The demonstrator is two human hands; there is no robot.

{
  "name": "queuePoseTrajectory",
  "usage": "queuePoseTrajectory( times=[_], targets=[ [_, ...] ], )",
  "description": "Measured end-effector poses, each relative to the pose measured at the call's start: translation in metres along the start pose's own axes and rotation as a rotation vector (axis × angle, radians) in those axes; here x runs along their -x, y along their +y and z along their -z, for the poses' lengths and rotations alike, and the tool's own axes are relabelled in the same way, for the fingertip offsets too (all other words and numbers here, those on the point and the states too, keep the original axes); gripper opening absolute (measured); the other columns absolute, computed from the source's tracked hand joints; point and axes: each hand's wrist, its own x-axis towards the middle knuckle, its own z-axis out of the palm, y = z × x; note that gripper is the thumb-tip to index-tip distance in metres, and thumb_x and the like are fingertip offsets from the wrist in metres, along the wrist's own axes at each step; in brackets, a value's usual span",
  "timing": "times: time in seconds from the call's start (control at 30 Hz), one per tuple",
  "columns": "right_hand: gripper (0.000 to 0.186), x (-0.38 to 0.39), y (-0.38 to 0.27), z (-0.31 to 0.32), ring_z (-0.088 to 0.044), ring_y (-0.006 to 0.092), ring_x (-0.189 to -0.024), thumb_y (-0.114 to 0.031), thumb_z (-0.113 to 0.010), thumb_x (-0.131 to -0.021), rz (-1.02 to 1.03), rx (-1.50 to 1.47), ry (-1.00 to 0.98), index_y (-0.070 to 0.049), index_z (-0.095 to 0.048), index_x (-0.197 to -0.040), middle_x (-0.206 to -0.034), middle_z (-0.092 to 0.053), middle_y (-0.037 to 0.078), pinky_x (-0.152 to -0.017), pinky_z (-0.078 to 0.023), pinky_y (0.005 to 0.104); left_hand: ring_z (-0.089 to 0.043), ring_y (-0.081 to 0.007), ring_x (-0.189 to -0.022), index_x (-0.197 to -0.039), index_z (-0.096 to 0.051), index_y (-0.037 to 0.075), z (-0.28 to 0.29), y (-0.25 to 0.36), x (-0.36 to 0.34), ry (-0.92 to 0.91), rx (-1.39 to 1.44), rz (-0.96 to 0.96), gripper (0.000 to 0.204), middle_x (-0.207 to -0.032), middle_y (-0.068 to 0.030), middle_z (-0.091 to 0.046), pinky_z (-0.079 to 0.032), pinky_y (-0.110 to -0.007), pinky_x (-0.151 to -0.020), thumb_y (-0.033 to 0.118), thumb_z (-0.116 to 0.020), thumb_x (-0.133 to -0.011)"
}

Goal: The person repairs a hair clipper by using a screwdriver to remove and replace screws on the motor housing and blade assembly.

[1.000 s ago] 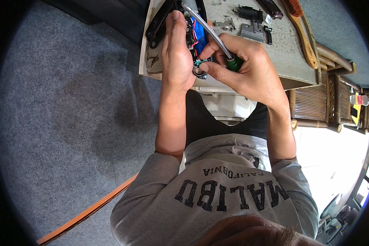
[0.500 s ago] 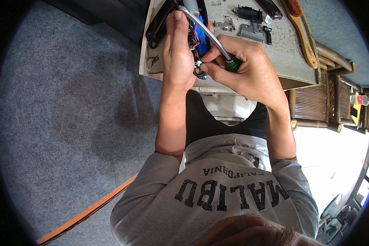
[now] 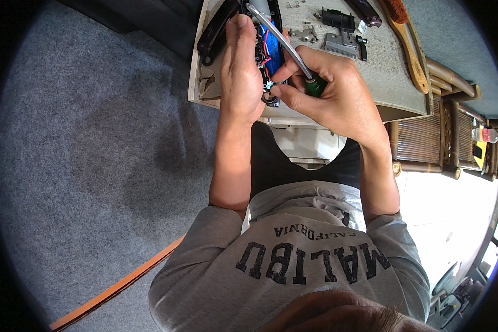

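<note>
My left hand point(image 3: 241, 80) is wrapped along the left side of an opened hair clipper point(image 3: 271, 58), over the near edge of the table. Inside its black housing are a blue battery, a silver cylinder and thin red, white and blue wires. My right hand point(image 3: 340, 97) keeps a screwdriver point(image 3: 286, 48) in its curled fingers, the green handle mostly covered by the palm. The metal shaft slants up and left across the clipper, its tip near the left fingertips. My right thumb and forefinger are at a small green part point(image 3: 268, 86) at the clipper's near end.
On the wooden table point(image 3: 387, 83) lie a dark curved cover point(image 3: 216, 39), a black clipper part point(image 3: 337, 19), a toothed metal blade point(image 3: 339, 45), a small metal plate point(image 3: 302, 34) and a wooden-handled brush point(image 3: 412, 55). Bamboo furniture point(image 3: 420, 133) stands at the right.
The screwdriver's shaft has tilted slightly, its tip moving a little to the right. The wires inside the clipper have shifted slightly. Both hands stay nearly in place.
</note>
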Motion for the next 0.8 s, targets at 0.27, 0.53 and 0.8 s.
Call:
queuePoseTrajectory(
  times=[0.27, 0.53, 0.8],
  targets=[
    [0.014, 0.0006, -0.0006, 0.0000, -0.064, 0.0144, -0.068, -0.006, -0.082, -0.081, -0.019, 0.002, -0.004, -0.003, -0.076, -0.094, -0.078, -0.069, 0.007, -0.063, -0.050, 0.0321, -0.058, -0.0102, -0.063, -0.132, -0.056, 0.002, -0.0024, 0.0007, 0.0018, 0.015, -0.002, -0.012, 0.047, -0.105, -0.0121, -0.071, -0.053, -0.025, -0.052, 0.043, -0.039, -0.117],
    [0.015, 0.0004, -0.0002, 0.0012, -0.064, 0.0154, -0.069, -0.006, -0.081, -0.080, -0.003, 0.017, -0.015, -0.003, -0.076, -0.094, -0.078, -0.069, 0.008, -0.064, -0.051, 0.0327, -0.061, -0.0104, -0.069, -0.132, -0.057, 0.003, -0.0038, 0.0027, 0.0025, 0.015, 0.007, -0.010, 0.045, -0.106, -0.0118, -0.072, -0.054, -0.025, -0.061, 0.042, -0.039, -0.118],
    [0.015, 0.0008, -0.0015, 0.0015, -0.064, 0.0158, -0.069, -0.008, -0.083, -0.080, -0.004, 0.020, -0.008, -0.003, -0.076, -0.093, -0.077, -0.069, 0.008, -0.065, -0.052, 0.0326, -0.060, -0.0098, -0.067, -0.130, -0.058, 0.003, -0.0020, 0.0014, 0.0030, 0.006, 0.005, -0.021, 0.046, -0.105, -0.0113, -0.073, -0.052, -0.024, -0.056, 0.043, -0.040, -0.117]
  ],
)
